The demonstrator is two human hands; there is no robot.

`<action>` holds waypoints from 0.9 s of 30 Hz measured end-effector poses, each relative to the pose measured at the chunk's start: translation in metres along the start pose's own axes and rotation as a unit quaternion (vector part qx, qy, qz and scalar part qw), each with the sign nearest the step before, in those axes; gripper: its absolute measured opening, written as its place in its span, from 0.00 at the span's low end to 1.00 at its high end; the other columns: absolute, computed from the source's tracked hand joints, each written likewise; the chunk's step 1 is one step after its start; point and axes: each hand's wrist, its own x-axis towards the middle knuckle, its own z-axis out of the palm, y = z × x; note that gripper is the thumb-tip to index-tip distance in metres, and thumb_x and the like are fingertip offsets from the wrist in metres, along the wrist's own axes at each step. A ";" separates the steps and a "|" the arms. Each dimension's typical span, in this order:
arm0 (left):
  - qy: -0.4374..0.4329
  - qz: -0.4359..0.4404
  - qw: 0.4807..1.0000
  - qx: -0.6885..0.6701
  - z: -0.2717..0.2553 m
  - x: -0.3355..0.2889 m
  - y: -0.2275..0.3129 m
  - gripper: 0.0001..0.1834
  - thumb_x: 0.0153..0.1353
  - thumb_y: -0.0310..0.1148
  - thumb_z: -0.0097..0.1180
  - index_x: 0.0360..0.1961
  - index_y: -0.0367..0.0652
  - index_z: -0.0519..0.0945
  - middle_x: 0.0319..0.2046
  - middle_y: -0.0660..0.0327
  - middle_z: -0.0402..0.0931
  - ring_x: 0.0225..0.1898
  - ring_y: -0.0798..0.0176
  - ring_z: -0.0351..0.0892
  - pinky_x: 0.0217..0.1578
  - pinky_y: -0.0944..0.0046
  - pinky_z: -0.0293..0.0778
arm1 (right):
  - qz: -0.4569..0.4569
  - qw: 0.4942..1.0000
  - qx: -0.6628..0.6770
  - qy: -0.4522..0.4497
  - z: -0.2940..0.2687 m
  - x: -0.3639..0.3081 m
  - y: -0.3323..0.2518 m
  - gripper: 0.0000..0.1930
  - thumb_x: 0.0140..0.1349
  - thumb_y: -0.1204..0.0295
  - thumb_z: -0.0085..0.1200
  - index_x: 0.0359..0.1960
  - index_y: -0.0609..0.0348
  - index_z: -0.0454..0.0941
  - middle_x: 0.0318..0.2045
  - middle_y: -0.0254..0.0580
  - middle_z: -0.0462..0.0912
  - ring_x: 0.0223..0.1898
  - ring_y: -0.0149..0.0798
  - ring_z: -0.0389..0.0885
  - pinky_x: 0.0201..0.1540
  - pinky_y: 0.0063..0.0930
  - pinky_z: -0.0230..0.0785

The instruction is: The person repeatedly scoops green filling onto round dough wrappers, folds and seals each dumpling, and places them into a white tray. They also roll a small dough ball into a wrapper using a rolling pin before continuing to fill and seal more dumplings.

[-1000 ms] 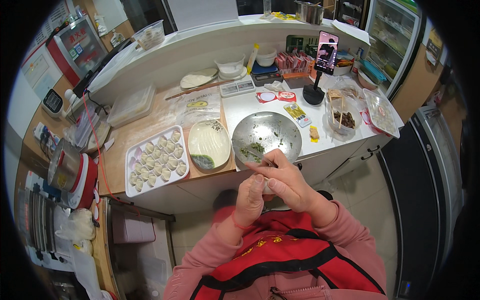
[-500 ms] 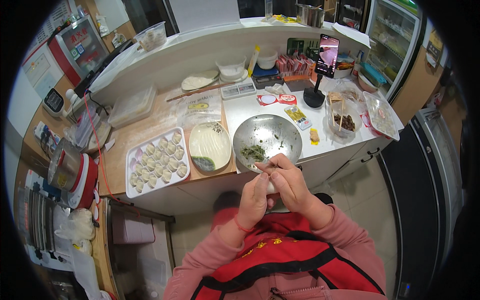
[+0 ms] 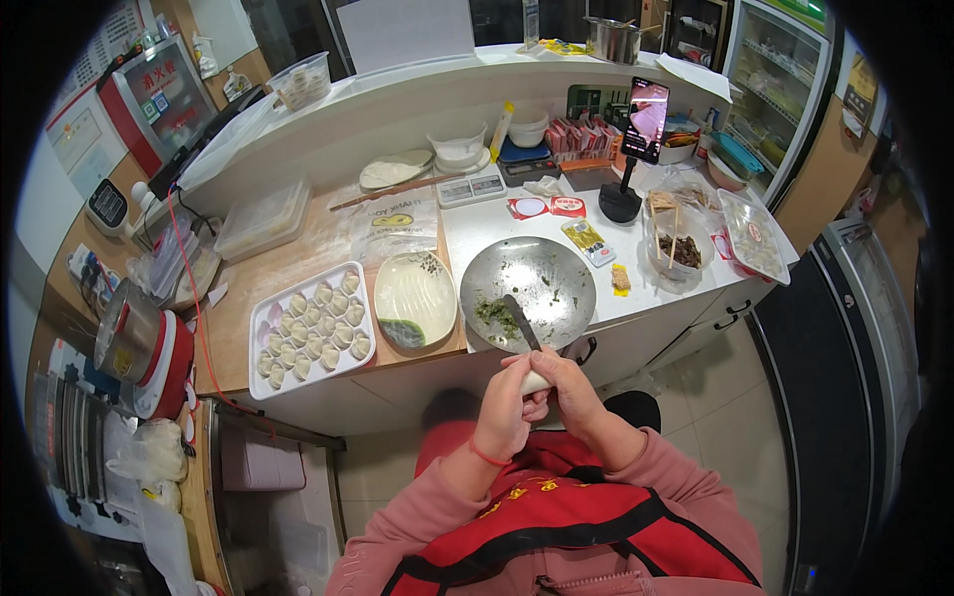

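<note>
My left hand (image 3: 505, 407) and my right hand (image 3: 576, 397) are together just in front of the steel bowl (image 3: 556, 263). Their fingers are closed around a white dough dumpling (image 3: 535, 381), which shows between them. Green chopped filling (image 3: 494, 316) lies on the left side of the bowl. A dark narrow spatula-like tool (image 3: 522, 323) slants from the filling to the bowl's near rim, its lower end meeting my fingertips. I cannot tell whether my right hand grips it. To the left are a cream leaf-patterned plate (image 3: 415, 288) and a white tray (image 3: 260, 323) of folded dumplings (image 3: 316, 323).
A phone on a stand (image 3: 646, 124) rises at the back right. Beside it sit a clear tub (image 3: 686, 268) of dark food with chopsticks and a lidded box (image 3: 752, 233). Yellow packet (image 3: 588, 242), kitchen scale (image 3: 472, 189) and a rolling pin (image 3: 388, 192) lie farther back.
My hands have drawn slightly down toward me, and their fingers have closed around the dumpling. The dark tool now shows plainly across the bowl's near side; before, the hands partly covered that spot.
</note>
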 end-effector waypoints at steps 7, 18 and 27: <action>0.084 0.151 0.981 0.091 0.009 -0.005 -0.016 0.15 0.73 0.36 0.40 0.45 0.40 0.78 0.42 0.63 0.77 0.44 0.68 0.76 0.47 0.66 0.71 | -0.116 0.991 0.030 0.051 0.009 0.006 0.020 0.12 0.70 0.65 0.44 0.41 0.61 0.74 0.38 0.36 0.77 0.43 0.29 0.71 0.50 0.24 0.64; 0.104 0.381 0.845 0.361 0.022 -0.020 -0.020 0.19 0.69 0.30 0.35 0.44 0.24 0.76 0.41 0.52 0.74 0.46 0.60 0.73 0.51 0.64 0.68 | -0.435 0.857 -0.271 0.062 0.031 -0.004 0.015 0.13 0.63 0.69 0.43 0.29 0.65 0.77 0.35 0.43 0.81 0.45 0.46 0.65 0.53 0.35 0.60; 0.106 0.419 0.820 0.375 0.035 -0.036 -0.013 0.18 0.66 0.30 0.35 0.37 0.27 0.77 0.39 0.48 0.74 0.43 0.52 0.72 0.48 0.60 0.69 | -0.396 0.899 -0.173 0.067 0.049 -0.020 0.003 0.13 0.59 0.68 0.42 0.30 0.63 0.78 0.37 0.43 0.77 0.47 0.45 0.64 0.56 0.38 0.59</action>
